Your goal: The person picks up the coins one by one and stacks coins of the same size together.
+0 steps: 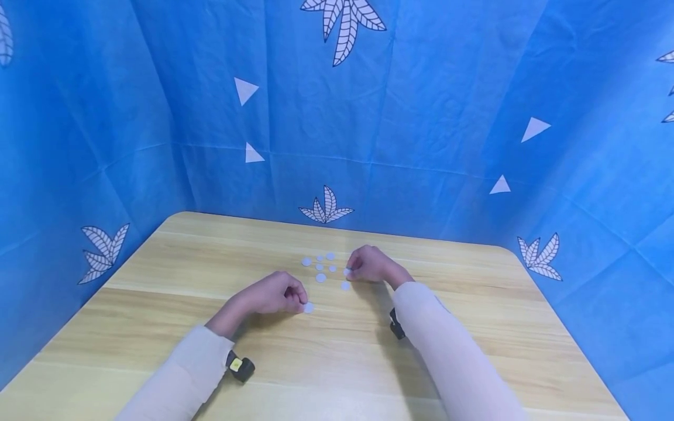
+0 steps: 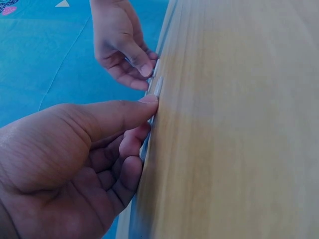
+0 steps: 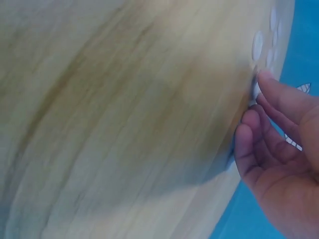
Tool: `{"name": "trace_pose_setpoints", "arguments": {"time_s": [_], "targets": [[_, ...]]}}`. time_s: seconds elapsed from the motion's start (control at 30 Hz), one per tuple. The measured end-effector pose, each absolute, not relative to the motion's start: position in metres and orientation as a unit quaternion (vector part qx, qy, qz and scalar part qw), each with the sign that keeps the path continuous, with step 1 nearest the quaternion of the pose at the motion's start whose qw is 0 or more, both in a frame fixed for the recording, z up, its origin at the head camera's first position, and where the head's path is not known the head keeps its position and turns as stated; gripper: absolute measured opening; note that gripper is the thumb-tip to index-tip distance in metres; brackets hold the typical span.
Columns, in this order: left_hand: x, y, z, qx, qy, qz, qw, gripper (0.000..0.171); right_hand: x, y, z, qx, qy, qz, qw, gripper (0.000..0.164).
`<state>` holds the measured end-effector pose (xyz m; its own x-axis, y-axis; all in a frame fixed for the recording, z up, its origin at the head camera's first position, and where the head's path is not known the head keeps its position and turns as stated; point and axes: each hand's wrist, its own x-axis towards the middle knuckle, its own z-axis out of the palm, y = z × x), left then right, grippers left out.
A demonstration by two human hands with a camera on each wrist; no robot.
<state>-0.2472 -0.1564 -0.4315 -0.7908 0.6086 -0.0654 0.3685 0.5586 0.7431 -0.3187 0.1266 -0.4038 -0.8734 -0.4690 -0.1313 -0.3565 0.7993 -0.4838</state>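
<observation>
My left hand (image 1: 276, 293) pinches the edge of a small white disc (image 1: 308, 307) at the tabletop, nearer to me than the other discs. In the left wrist view that disc (image 2: 159, 86) shows edge-on at the thumb tip. Farther off, my right hand (image 1: 370, 264) has thumb and fingertips on another white disc (image 1: 347, 272); the right wrist view shows a sliver of this disc (image 3: 256, 91) between them, the rest hidden. Just below the right fingertips lies a separate white disc (image 1: 344, 285). Both hands have their other fingers curled in.
Several white discs of differing size, among them a larger disc (image 1: 320, 278), lie flat in a loose group left of the right hand. The wooden table (image 1: 210, 251) has rounded far corners. A blue curtain (image 1: 337, 117) with leaf and triangle prints hangs around it.
</observation>
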Motion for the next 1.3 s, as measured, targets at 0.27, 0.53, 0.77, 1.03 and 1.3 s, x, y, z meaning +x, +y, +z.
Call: {"name": "trace_pose_setpoints", "arguments": {"time_s": [0.27, 0.53, 0.77, 1.03, 1.3], "targets": [[-0.247, -0.157, -0.431, 0.278, 0.871, 0.373, 0.161, 0.01, -0.325, 0.125, -0.403, -0.179, 0.94, -0.244, 0.156, 0.017], [-0.246, -0.156, -0.431, 0.282, 0.868, 0.376, 0.162, 0.009, -0.33, 0.127, -0.405, -0.156, 0.936, -0.254, 0.185, 0.019], [-0.247, -0.156, -0.43, 0.28, 0.87, 0.374, 0.159, 0.009, -0.331, 0.129, -0.406, -0.165, 0.929, -0.281, 0.178, 0.023], [-0.248, -0.156, -0.431, 0.285, 0.869, 0.373, 0.156, 0.01, -0.33, 0.132, -0.409, -0.155, 0.902, -0.354, 0.191, 0.018], [-0.248, -0.156, -0.431, 0.287, 0.872, 0.366, 0.153, 0.01, -0.325, 0.135, -0.407, -0.138, 0.87, -0.43, 0.197, 0.016]]}}
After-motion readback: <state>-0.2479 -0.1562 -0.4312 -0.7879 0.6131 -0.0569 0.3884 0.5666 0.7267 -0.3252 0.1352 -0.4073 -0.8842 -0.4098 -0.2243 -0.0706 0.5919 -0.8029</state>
